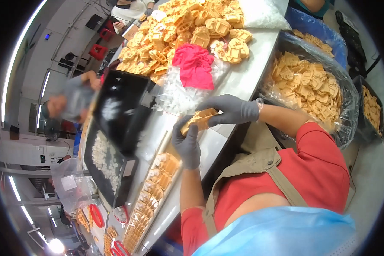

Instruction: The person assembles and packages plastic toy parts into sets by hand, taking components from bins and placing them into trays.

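Far left, below and left of the pink cloth [194, 66]: black tray [123, 187] with small white bits [103, 155]. Up-left of cloth, running behind it: big heap of yellow pieces [151, 47]. Below-left of cloth: row of yellow pieces [155, 181] on the tabletop [239, 77]; some look covered in clear film, can't be sure.

Left hand [186, 138], gloved, below cloth: grip closed round the left end of the yellow piece [200, 120], thumb on the near side. That piece sits just below the cloth, raised. Right hand [232, 111], below-right of cloth: grip pinching the piece's right end. Lined crate [350, 111] of more pieces well right of cloth.

Risks, my judgement: smooth glove fingers could slip and drop the piece onto the row; squeezing or twisting from both ends could crack thin walls; left forearm passes close to the row, so a careless swing could knock it crooked.
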The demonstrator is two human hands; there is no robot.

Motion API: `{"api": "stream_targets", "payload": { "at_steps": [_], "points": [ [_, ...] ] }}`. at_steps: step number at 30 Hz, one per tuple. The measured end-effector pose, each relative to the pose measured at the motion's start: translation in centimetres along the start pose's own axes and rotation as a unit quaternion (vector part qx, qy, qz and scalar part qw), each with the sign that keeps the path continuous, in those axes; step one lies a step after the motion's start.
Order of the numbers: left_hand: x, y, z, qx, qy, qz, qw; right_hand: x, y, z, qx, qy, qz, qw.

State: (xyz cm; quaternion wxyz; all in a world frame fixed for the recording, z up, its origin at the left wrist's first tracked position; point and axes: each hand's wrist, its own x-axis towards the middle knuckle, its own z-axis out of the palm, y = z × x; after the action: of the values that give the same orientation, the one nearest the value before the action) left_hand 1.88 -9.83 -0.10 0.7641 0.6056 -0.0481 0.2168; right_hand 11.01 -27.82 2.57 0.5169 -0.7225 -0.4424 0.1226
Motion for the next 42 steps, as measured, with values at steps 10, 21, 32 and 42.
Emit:
{"api": "stream_targets", "payload": {
  "at_steps": [10, 21, 32, 42],
  "points": [
    [-2.8, 1.4, -6.9, 0.665, 0.083, 0.037, 0.741, 17.6, 12.8, -18.3, -0.097, 0.247, 0.038, 0.963],
    [-5.4, 0.0, -8.9, 0.773, 0.015, -0.011, 0.634, 26.7, 15.3, -22.9, -0.1, 0.582, 0.193, 0.783],
    [-3.1, -0.7, -7.7, 0.728, 0.076, -0.079, 0.677, -21.2, 25.6, -20.9, -0.355, 0.56, 0.299, 0.686],
    [-4.1, -1.4, -9.3, 0.19, 0.202, -0.14, 0.951, -25.1, 22.4, -22.1, -0.427, -0.002, 0.64, 0.638]
  ]
}}
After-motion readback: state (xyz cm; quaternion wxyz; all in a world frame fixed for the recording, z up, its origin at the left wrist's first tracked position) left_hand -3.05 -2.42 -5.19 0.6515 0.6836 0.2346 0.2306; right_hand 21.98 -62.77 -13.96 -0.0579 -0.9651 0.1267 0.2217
